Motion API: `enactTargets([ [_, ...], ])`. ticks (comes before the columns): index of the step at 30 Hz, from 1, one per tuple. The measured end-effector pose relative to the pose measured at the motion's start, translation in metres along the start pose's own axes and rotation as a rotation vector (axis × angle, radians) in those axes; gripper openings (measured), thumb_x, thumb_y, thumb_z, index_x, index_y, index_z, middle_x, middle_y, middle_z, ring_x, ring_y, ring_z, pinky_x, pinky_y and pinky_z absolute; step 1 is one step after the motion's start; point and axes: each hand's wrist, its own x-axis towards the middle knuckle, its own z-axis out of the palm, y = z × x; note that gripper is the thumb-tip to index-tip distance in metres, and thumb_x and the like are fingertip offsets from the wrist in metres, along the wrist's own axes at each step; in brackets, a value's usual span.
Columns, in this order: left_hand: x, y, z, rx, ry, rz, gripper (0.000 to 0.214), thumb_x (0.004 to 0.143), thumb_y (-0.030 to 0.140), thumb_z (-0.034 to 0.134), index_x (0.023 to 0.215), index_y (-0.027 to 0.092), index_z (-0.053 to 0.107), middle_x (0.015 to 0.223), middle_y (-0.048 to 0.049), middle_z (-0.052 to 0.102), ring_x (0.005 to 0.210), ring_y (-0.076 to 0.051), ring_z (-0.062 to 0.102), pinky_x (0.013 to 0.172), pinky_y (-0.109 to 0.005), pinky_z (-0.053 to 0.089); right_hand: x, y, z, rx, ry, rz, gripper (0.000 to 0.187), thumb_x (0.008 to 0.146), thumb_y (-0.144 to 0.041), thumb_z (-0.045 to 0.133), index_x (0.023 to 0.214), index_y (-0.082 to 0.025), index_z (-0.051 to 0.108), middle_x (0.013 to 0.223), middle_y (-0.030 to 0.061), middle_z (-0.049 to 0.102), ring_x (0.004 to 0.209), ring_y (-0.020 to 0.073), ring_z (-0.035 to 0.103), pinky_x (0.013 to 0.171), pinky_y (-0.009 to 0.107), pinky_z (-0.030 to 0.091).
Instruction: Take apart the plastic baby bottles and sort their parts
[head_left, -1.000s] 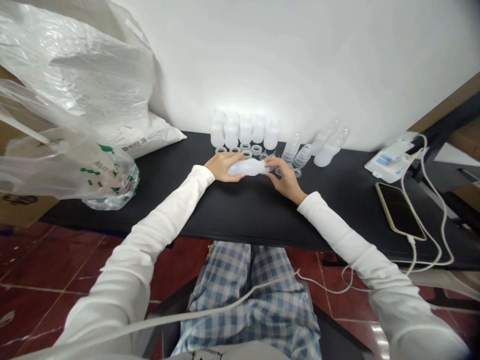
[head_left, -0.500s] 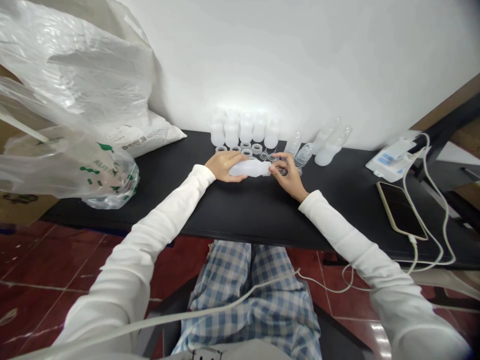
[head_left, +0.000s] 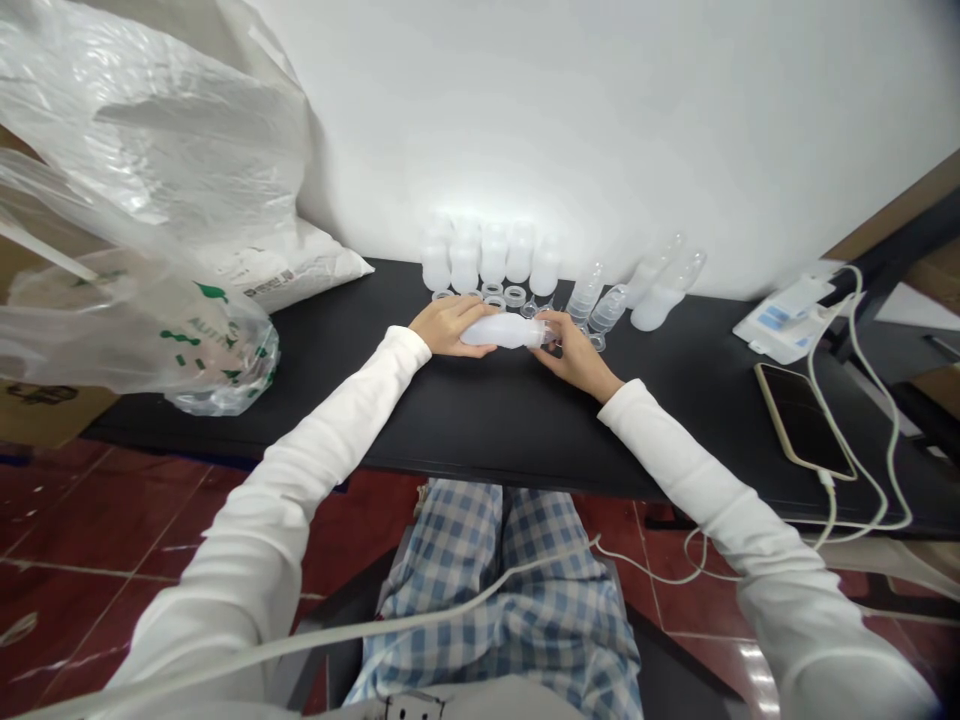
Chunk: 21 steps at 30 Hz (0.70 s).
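A frosted white plastic bottle (head_left: 504, 331) lies sideways just above the black table. My left hand (head_left: 450, 326) is wrapped round its base end. At the neck end, my right hand (head_left: 574, 354) has its fingers closed round a clear cap (head_left: 551, 337), partly hidden by them. Behind my hands, several frosted bottles (head_left: 465, 262) stand in a group, with white rings (head_left: 514, 296) in front of them. Right of these are stacks of clear domed caps (head_left: 584, 294). Farther right stand two bottles with clear domed tops (head_left: 667, 291).
A large white plastic sack (head_left: 187, 130) and a clear printed bag (head_left: 217, 345) occupy the left. On the right are a white power strip (head_left: 784, 318), a plugged-in phone (head_left: 804, 420) and loose cables. The table (head_left: 480, 430) backs onto a white wall.
My right hand has shifted slightly at the neck end, its fingers now wrapped more round it. A clear cap shows there now. The left hand keeps its hold on the bottle.
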Motion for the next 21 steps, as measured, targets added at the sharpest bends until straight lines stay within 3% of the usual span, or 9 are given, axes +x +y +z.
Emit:
enactTargets([
  [2,0.0009,0.0001,0.0005,-0.008,-0.012,-0.016,0.055,0.086,0.059,0.064,0.12,0.016,0.067,0.099,-0.0137,0.075,0.092,-0.027,0.075,0.079,-0.038,0.059,0.0,0.0029,-0.0011,-0.02,0.011,0.003,0.039,0.097,-0.047,0.058,0.128,-0.025,0.051,0.09,0.0028,0.064,0.066,0.0182,0.057,0.072,0.037,0.052],
  [5,0.0023,0.0,0.0006,-0.042,-0.029,-0.039,0.057,0.087,0.061,0.064,0.122,0.017,0.066,0.103,-0.015,0.075,0.095,-0.027,0.074,0.082,-0.04,0.059,0.0008,0.0056,-0.0035,-0.065,0.008,0.004,0.046,0.093,-0.056,0.062,0.125,-0.024,0.055,0.091,0.0034,0.066,0.068,0.0186,0.057,0.074,0.037,0.05],
  [7,0.0034,0.0002,0.0,-0.058,-0.048,-0.043,0.058,0.087,0.061,0.064,0.124,0.016,0.066,0.107,-0.0162,0.074,0.098,-0.027,0.073,0.084,-0.04,0.058,0.0018,0.0066,-0.005,-0.114,-0.012,0.004,0.046,0.093,-0.064,0.057,0.113,-0.022,0.061,0.089,0.0046,0.066,0.071,0.0198,0.058,0.076,0.038,0.047],
  [10,0.0054,0.0015,-0.0009,-0.059,-0.07,-0.019,0.057,0.089,0.06,0.062,0.126,0.017,0.065,0.11,-0.0169,0.074,0.102,-0.028,0.072,0.087,-0.041,0.057,0.003,0.0072,-0.0063,-0.175,-0.056,0.01,0.056,0.102,-0.065,0.031,0.084,-0.021,0.059,0.083,0.0067,0.064,0.078,0.0219,0.059,0.077,0.039,0.042],
  [13,0.0062,0.0026,-0.0009,-0.071,-0.067,0.0,0.057,0.09,0.06,0.062,0.127,0.017,0.065,0.111,-0.0168,0.074,0.103,-0.028,0.072,0.088,-0.041,0.057,0.0029,0.005,-0.0073,-0.196,-0.071,0.012,0.065,0.105,-0.061,0.013,0.075,-0.021,0.056,0.082,0.0076,0.064,0.081,0.0229,0.059,0.079,0.041,0.039],
  [15,0.0055,0.0023,-0.0004,-0.077,-0.054,-0.002,0.058,0.089,0.059,0.063,0.127,0.016,0.065,0.111,-0.0169,0.074,0.104,-0.028,0.072,0.088,-0.042,0.057,0.0023,0.0022,-0.0078,-0.198,-0.04,0.012,0.062,0.105,-0.06,0.016,0.084,-0.021,0.06,0.087,0.008,0.066,0.085,0.0241,0.059,0.082,0.042,0.039],
  [18,0.0034,0.0009,0.0001,-0.081,-0.031,-0.028,0.058,0.088,0.058,0.065,0.126,0.015,0.065,0.11,-0.0168,0.074,0.103,-0.029,0.072,0.087,-0.042,0.058,0.001,-0.0009,-0.0064,-0.167,0.041,0.02,0.048,0.103,-0.059,0.036,0.121,-0.021,0.059,0.105,0.0095,0.068,0.094,0.0261,0.061,0.091,0.045,0.041],
  [21,0.002,0.0,0.0,-0.065,-0.026,-0.063,0.057,0.087,0.058,0.065,0.126,0.016,0.065,0.108,-0.0162,0.075,0.101,-0.029,0.073,0.086,-0.043,0.058,-0.0002,0.0007,-0.0013,-0.147,0.085,-0.015,0.062,0.094,-0.058,0.058,0.142,-0.021,0.044,0.12,0.0128,0.065,0.101,0.0293,0.063,0.095,0.048,0.041],
])
